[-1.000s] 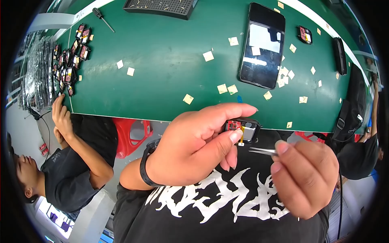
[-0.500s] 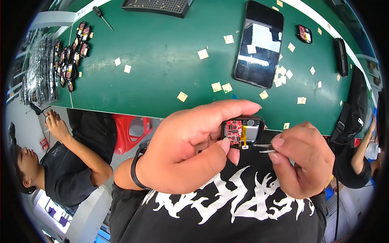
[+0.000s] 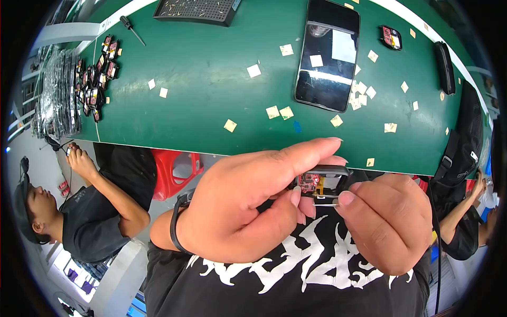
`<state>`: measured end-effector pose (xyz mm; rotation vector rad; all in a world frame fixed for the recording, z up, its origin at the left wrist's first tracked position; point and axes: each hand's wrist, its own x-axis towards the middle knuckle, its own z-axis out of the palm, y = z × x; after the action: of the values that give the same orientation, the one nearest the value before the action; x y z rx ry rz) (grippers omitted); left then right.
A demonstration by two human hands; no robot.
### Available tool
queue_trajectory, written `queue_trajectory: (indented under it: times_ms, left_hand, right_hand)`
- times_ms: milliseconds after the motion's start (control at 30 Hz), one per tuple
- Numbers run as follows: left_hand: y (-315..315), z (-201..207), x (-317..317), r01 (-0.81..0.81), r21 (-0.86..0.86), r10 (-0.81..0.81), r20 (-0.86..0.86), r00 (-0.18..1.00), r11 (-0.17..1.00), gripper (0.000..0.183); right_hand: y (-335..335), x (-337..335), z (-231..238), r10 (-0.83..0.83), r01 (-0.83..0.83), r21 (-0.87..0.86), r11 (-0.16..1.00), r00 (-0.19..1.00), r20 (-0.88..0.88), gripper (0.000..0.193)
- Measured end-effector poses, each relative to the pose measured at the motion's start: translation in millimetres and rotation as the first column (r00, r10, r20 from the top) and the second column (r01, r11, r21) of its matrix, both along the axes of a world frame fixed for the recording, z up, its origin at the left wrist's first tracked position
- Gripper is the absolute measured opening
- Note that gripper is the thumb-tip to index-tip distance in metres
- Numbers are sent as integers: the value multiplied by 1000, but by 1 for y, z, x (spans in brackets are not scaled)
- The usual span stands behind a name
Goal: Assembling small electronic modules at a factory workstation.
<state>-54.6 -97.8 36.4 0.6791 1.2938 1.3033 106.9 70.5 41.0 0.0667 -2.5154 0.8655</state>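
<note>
Between thumb and fingers, my left hand grips a small black device housing just off the table's near edge. Its open face shows a red circuit board, a yellow flex strip and a silvery part. Closed in a pinch, my right hand holds thin metal tweezers. Their tips lie along the housing's lower edge, close to my left thumb. Whether the tips touch a part inside cannot be made out.
On the green table lie a black tablet, scattered cream paper squares, another open housing, a screwdriver and a black tray. Several housings cluster at left. A co-worker sits left; a black bag lies right.
The housing has tipped, so its open face shows less, and sits slightly lower. My right hand has moved left and down, bringing the tweezers along the housing's lower edge. The head view has shifted slightly.
</note>
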Motion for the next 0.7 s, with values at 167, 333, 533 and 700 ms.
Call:
queue_trajectory:
  times_ms: [167, 333, 533, 700]
  left_hand:
    - [1, -4, 0, 36, 70, -27, -117, 993, 997, 56]
    - [1, -6, 5, 25, 148, 5, -197, 980, 989, 59]
    - [1, -3, 6, 38, 143, -5, -223, 975, 989, 60]
    - [1, -3, 8, 24, 135, 8, -234, 972, 990, 60]
  right_hand:
    - [-3, -4, 9, -16, 16, 116, 993, 1000, -4, 30]
    - [-7, -4, 7, -43, 47, 164, 985, 999, -29, 30]
    - [-9, -6, 8, -38, 42, 205, 978, 999, -28, 29]
    - [-10, -7, 6, -42, 55, 241, 969, 998, -55, 28]
